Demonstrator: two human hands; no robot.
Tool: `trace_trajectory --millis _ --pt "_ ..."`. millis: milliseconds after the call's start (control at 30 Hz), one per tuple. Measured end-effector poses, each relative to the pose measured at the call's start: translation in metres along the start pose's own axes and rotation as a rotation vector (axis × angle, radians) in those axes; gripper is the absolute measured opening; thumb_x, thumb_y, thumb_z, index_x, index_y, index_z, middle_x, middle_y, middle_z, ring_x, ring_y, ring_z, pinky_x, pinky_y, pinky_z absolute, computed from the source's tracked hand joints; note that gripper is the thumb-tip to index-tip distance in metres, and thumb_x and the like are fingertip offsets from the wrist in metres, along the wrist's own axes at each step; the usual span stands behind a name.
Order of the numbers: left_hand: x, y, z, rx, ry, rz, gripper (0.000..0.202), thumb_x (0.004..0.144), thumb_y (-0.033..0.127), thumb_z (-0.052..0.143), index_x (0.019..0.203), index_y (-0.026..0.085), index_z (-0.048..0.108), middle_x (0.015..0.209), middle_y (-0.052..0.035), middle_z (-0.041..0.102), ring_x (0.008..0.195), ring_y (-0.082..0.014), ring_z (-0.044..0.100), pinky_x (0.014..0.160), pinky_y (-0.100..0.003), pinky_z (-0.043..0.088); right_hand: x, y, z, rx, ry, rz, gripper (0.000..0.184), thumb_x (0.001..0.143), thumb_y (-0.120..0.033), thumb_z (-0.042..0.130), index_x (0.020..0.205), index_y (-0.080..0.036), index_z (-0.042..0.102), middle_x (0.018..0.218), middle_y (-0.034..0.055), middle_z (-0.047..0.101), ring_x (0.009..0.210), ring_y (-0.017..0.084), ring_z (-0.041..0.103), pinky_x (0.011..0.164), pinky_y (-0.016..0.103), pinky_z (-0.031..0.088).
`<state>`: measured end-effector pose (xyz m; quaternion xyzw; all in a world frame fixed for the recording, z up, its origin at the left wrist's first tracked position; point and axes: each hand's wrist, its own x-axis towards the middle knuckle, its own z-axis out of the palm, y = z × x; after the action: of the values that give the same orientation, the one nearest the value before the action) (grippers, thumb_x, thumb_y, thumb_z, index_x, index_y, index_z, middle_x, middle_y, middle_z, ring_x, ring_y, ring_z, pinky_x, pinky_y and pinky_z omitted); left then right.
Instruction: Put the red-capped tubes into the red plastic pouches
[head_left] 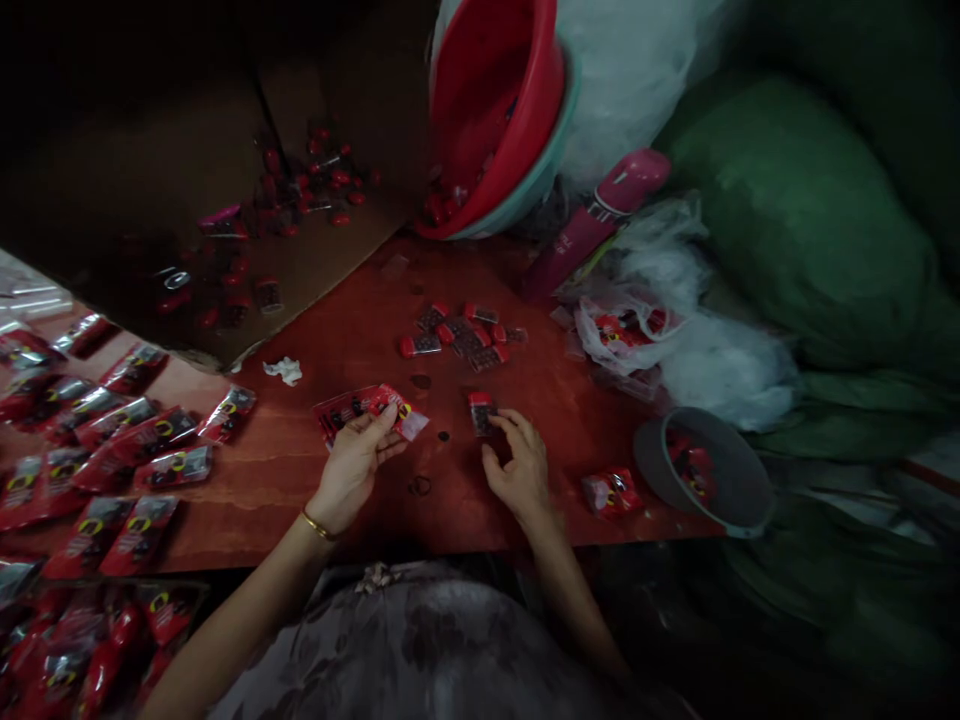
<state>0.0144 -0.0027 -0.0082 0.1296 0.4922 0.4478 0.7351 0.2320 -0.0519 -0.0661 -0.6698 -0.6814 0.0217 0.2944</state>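
My left hand (351,468), with a gold bangle at the wrist, is closed on a small red printed packet (409,420) with a pale clear end. A second red packet (330,412) with dark items printed or packed in it lies under or behind those fingers; I cannot tell whether it is gripped too. To the right, my right hand (521,465) has its thumb and forefinger apart. Its forefinger is at the edge of a small clear box with a red lid (481,413), full of dark contents. Several similar boxes (471,338) lie heaped farther back.
Filled red packets (142,450) cover the table's left side. A cardboard box (315,260) with red-lidded boxes lies back left. Tilted red basin (517,150), pink flask (592,220), plastic bag (630,335), grey bucket (720,500) and a red packet (611,492) stand right.
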Motion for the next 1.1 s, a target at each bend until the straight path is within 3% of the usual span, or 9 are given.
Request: trace_trajectory --millis 100,167,333,467,600,833,1000,1100 --pt "0.000 0.000 -0.001 0.001 0.006 -0.013 0.042 0.044 0.037 0.087 0.073 0.016 0.064 0.069 -0.0005 0.070 0.060 -0.0133 0.064 0.064 -0.027 0.049 -0.001 -0.004 0.003 -0.134 0.025 0.100 0.053 0.079 -0.045 0.056 0.122 -0.015 0.050 0.119 0.0178 0.057 0.108 0.032 0.052 0.087 0.047 0.042" --pt "0.000 0.001 -0.001 0.004 0.008 -0.009 0.043 0.044 0.037 0.087 0.074 0.016 0.064 0.070 -0.0003 0.070 0.061 -0.0132 0.064 0.065 -0.026 0.049 0.004 -0.008 0.007 -0.226 -0.016 0.130 0.055 0.081 -0.050 0.054 0.122 -0.013 0.051 0.117 0.0194 0.059 0.102 0.033 0.053 0.082 0.047 0.043" --pt "-0.003 0.002 -0.003 -0.010 -0.002 -0.017 0.043 0.044 0.040 0.087 0.071 0.016 0.064 0.065 -0.0003 0.069 0.059 -0.0122 0.063 0.063 -0.025 0.050 0.015 -0.006 0.012 -0.211 -0.021 0.123 0.034 0.087 -0.030 0.042 0.109 -0.010 0.060 0.103 0.0191 0.066 0.089 0.030 0.059 0.078 0.044 0.045" --pt "-0.005 0.003 -0.003 -0.015 -0.035 -0.033 0.043 0.046 0.042 0.086 0.071 0.015 0.063 0.066 -0.0011 0.069 0.062 -0.0132 0.064 0.064 -0.026 0.051 0.008 -0.009 -0.001 0.173 -0.007 0.189 0.032 0.090 -0.030 0.035 0.096 -0.014 0.062 0.085 0.0117 0.069 0.075 0.022 0.064 0.070 0.034 0.050" --pt "-0.005 0.001 -0.001 0.020 -0.047 -0.045 0.043 0.044 0.042 0.086 0.069 0.015 0.064 0.064 -0.0007 0.068 0.060 -0.0125 0.063 0.063 -0.026 0.052 -0.007 -0.031 -0.025 0.494 -0.135 0.200 0.029 0.093 -0.032 0.036 0.092 -0.019 0.062 0.075 0.0020 0.067 0.060 0.015 0.062 0.056 0.024 0.048" --pt "-0.006 -0.002 -0.003 0.229 -0.030 0.049 0.046 0.043 0.049 0.084 0.067 0.013 0.068 0.067 -0.0009 0.067 0.061 -0.0101 0.060 0.060 -0.023 0.050 -0.002 -0.060 -0.037 0.437 -0.209 -0.012 0.023 0.089 -0.023 0.041 0.091 -0.018 0.063 0.080 0.0042 0.070 0.072 0.015 0.065 0.066 0.024 0.051" --pt "-0.006 0.001 -0.006 0.294 -0.022 0.076 0.049 0.041 0.052 0.083 0.067 0.012 0.069 0.065 -0.0019 0.067 0.058 -0.0099 0.059 0.057 -0.022 0.049 0.004 -0.062 -0.034 0.428 -0.202 -0.015 0.023 0.089 -0.023 0.042 0.090 -0.017 0.063 0.080 0.0057 0.070 0.071 0.016 0.065 0.066 0.023 0.050" --pt "-0.007 0.001 -0.003 0.279 -0.046 0.079 0.049 0.041 0.050 0.084 0.069 0.012 0.070 0.066 -0.0020 0.068 0.059 -0.0097 0.060 0.058 -0.021 0.049 0.002 -0.062 -0.028 0.471 -0.200 0.056 0.025 0.089 -0.027 0.041 0.089 -0.017 0.063 0.076 0.0047 0.068 0.066 0.015 0.063 0.062 0.023 0.049"
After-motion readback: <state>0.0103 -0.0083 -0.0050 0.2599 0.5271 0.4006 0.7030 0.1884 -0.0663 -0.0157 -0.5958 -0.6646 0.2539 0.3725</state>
